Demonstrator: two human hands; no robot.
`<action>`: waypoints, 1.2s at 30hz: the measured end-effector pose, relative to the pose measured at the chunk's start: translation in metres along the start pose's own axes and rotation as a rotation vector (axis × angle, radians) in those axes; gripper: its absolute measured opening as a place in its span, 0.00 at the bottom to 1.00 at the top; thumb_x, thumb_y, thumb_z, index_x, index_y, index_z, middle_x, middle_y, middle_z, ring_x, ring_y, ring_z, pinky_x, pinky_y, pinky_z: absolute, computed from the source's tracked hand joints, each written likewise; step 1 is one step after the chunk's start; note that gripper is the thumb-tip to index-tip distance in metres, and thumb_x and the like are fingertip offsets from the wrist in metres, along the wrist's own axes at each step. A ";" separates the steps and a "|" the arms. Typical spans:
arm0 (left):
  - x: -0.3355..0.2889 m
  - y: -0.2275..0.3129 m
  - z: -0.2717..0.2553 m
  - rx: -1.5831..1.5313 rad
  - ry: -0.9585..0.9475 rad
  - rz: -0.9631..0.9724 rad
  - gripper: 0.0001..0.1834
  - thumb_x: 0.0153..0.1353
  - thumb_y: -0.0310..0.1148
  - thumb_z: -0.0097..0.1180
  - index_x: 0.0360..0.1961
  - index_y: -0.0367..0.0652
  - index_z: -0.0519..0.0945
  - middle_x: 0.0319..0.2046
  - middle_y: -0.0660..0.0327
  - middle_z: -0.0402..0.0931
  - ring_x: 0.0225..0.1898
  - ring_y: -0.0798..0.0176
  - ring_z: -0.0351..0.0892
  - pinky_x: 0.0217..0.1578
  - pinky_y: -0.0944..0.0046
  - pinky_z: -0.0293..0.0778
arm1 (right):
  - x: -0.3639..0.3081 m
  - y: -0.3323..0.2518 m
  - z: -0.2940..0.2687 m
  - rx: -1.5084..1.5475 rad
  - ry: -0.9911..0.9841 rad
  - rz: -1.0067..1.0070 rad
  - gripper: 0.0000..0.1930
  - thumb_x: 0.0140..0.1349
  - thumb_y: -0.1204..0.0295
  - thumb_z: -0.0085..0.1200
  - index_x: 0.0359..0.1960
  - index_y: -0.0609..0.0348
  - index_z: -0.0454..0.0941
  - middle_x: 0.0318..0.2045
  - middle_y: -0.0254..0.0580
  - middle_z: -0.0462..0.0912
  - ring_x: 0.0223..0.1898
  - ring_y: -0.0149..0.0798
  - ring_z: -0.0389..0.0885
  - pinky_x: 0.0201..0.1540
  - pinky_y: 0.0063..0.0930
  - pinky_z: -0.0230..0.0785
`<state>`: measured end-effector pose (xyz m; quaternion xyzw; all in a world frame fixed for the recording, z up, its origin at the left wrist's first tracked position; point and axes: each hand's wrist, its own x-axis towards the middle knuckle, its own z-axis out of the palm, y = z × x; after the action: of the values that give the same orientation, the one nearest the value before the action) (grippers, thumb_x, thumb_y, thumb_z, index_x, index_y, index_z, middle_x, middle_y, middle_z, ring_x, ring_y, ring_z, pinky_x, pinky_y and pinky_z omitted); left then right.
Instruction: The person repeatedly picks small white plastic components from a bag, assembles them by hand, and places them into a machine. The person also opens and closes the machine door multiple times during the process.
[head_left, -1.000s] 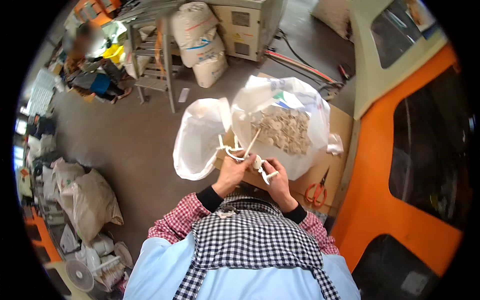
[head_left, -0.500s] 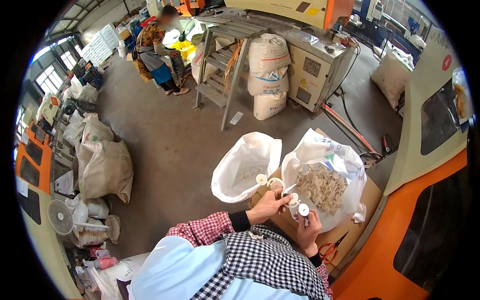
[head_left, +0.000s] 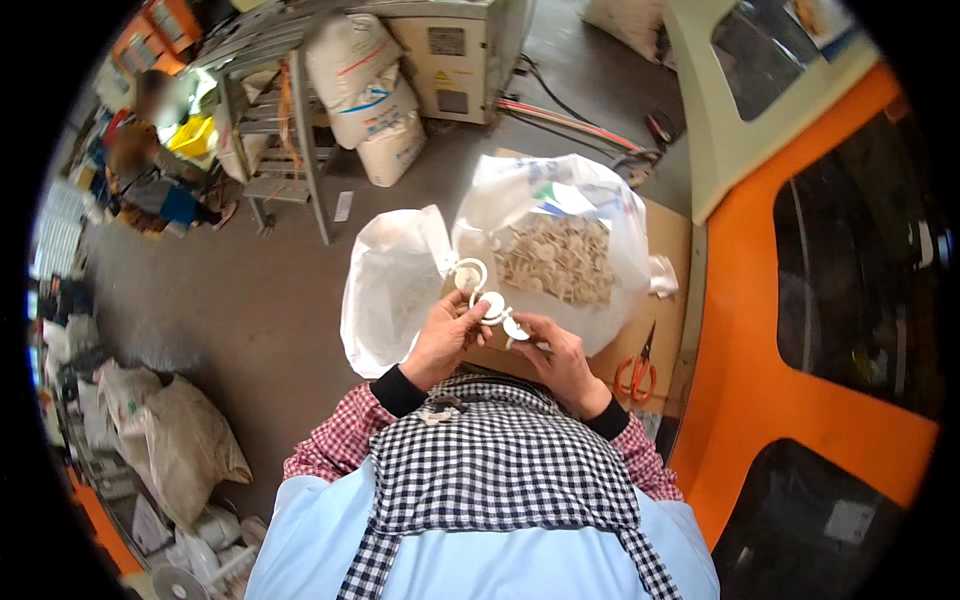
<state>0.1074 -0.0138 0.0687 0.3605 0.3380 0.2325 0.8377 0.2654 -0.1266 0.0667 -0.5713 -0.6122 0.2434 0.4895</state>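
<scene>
A string of white plastic discs joined by a curved runner, a moulded plastic sprue [head_left: 467, 276], is stretched between my two hands. My left hand [head_left: 440, 338] is closed on its middle, thumb on top beside a disc. At its right end my right hand [head_left: 562, 368] pinches another disc between thumb and fingers. Just beyond them stands an open white plastic bag [head_left: 628, 215], with many small off-white plastic parts [head_left: 556, 262] inside. Beside my left hand, a second open white bag [head_left: 372, 300] looks nearly bare inside.
Orange-handled scissors [head_left: 637, 374] lie on cardboard [head_left: 668, 240] right of my right hand. An orange machine [head_left: 735, 400] rises close on the right. Ahead are a metal stepladder [head_left: 312, 150], stacked sacks [head_left: 392, 150] and a cabinet [head_left: 455, 60]. Another person [head_left: 150, 180] bends over at far left.
My view has turned right, so the surroundings have shifted left. Both hands still hold the sprue, now nearer the picture's middle. The other person bends lower.
</scene>
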 end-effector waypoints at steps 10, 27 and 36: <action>0.017 -0.005 0.010 -0.100 -0.080 -0.177 0.10 0.63 0.31 0.50 0.41 0.35 0.71 0.30 0.62 0.74 0.24 0.72 0.74 0.25 0.77 0.70 | -0.006 0.007 -0.007 -0.237 0.133 -0.068 0.21 0.51 0.82 0.56 0.48 0.62 0.68 0.37 0.49 0.76 0.38 0.49 0.78 0.36 0.35 0.73; 0.023 -0.007 0.017 -0.059 -0.052 -0.215 0.11 0.63 0.30 0.50 0.42 0.34 0.71 0.29 0.61 0.75 0.24 0.72 0.73 0.24 0.77 0.68 | -0.009 0.003 -0.019 -0.133 0.102 0.045 0.27 0.51 0.75 0.60 0.54 0.60 0.68 0.40 0.46 0.75 0.36 0.40 0.78 0.38 0.28 0.73; 0.025 -0.014 0.018 0.075 -0.030 -0.065 0.13 0.61 0.30 0.53 0.42 0.33 0.70 0.27 0.61 0.76 0.22 0.72 0.75 0.22 0.77 0.69 | -0.010 0.024 -0.015 0.342 0.162 0.289 0.25 0.51 0.74 0.62 0.52 0.61 0.69 0.29 0.40 0.74 0.29 0.28 0.76 0.32 0.22 0.71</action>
<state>0.1394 -0.0147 0.0579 0.3840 0.3455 0.1865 0.8357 0.2884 -0.1343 0.0494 -0.5794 -0.4329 0.3643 0.5867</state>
